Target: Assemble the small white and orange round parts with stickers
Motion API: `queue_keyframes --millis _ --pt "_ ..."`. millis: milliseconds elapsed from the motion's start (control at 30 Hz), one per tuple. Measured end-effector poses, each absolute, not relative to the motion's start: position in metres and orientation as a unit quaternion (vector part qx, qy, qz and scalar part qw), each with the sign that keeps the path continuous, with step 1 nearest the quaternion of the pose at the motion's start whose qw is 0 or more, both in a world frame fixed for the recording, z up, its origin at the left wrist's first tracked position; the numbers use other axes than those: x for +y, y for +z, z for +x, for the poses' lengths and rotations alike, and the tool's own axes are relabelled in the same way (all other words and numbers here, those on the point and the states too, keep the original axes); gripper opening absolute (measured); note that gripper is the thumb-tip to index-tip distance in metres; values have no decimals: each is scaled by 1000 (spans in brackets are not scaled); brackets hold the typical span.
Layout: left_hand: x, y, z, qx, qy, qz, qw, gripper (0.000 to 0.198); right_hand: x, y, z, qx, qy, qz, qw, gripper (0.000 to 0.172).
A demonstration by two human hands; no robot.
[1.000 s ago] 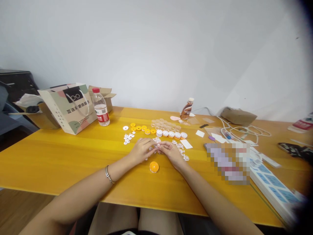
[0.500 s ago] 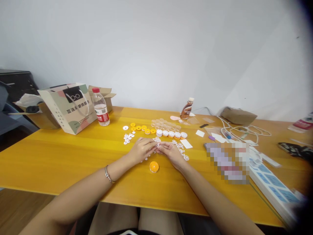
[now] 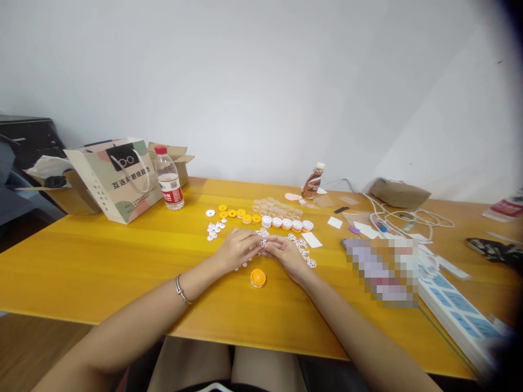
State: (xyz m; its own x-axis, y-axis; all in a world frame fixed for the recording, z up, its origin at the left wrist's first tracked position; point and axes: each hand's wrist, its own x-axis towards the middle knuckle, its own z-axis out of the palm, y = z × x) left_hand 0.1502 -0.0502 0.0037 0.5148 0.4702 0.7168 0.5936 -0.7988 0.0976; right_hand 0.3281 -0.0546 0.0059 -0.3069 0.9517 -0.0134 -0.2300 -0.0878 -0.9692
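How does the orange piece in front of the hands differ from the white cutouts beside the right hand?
Colour: the orange piece is mostly orange with white at its lower edge; the cutouts are white.
Shape: the orange piece is thick and chunky, while the cutouts are flat and pierced with holes.
Grouping: the orange piece sits alone; the cutouts lie clustered by the right hand.
Shared: both rest on the table.

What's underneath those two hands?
White openwork pieces peek out around the left hand and right hand, on the yellow table. Whatever lies directly beneath is covered by both hands.
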Motion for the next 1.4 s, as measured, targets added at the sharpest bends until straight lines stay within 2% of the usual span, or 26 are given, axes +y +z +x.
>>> queue_keyframes --millis 767,967,1200,1400 --pt "-49 2 152 -277 -405 -870 55 18 -52 4 329 -526 604 -370 471 23" --pt "-49 4 149 -297 -396 -869 24 26 -47 2 333 -527 565 -403 491 27" --pt "-46 -1 147 -361 -267 -893 -17 26 -41 0 337 -469 551 -417 550 28" --pt "-46 -4 153 -375 -226 -898 -38 23 -43 1 334 -469 565 -409 542 29"
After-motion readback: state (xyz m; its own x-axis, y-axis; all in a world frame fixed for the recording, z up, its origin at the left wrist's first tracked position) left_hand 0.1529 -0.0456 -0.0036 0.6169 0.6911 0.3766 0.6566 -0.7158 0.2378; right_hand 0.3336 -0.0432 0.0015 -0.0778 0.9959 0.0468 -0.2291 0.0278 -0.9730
